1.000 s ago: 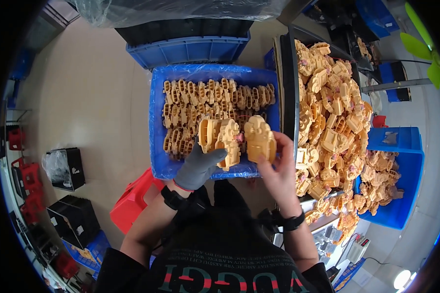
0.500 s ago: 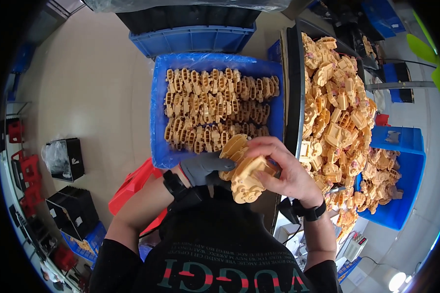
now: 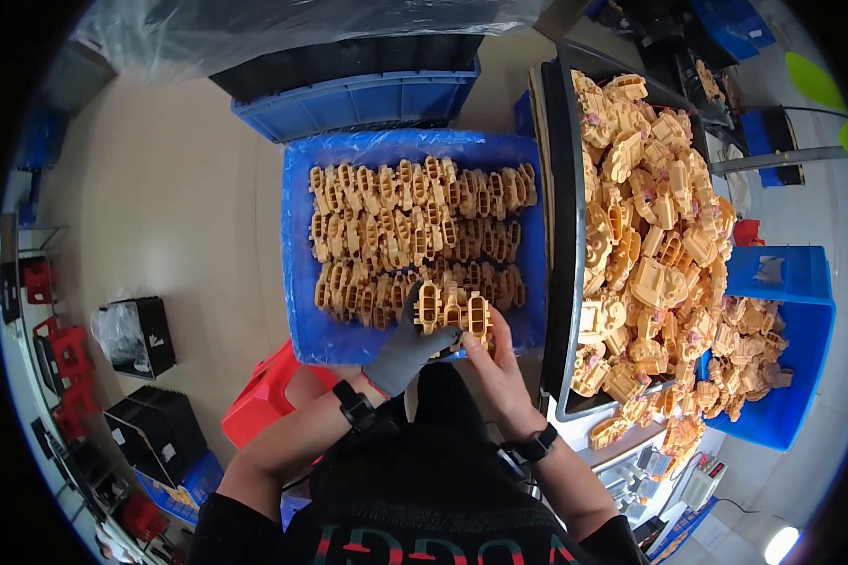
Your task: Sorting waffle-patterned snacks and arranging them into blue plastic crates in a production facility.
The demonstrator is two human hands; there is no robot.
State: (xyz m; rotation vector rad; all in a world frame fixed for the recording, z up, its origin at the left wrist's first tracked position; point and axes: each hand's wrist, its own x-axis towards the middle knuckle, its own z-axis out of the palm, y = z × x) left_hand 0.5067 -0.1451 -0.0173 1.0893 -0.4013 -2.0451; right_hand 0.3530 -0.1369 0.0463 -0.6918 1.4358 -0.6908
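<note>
Since half a second ago both hands have carried the orange plastic parts [image 3: 452, 311] forward from near the chest into the blue plastic-lined crate [image 3: 301, 282]. The gloved left hand [image 3: 407, 347] and bare right hand [image 3: 496, 369] are closed around this small cluster, pressing it against the front row of stacked parts [image 3: 415, 226].

— Where did the head view look from?
— From above the person's chest, facing straight down and close over both hands [image 3: 457, 353], which came in from the lower edge.
— And beyond the grip?
— The blue crate [image 3: 301, 273] lay just ahead.
</note>
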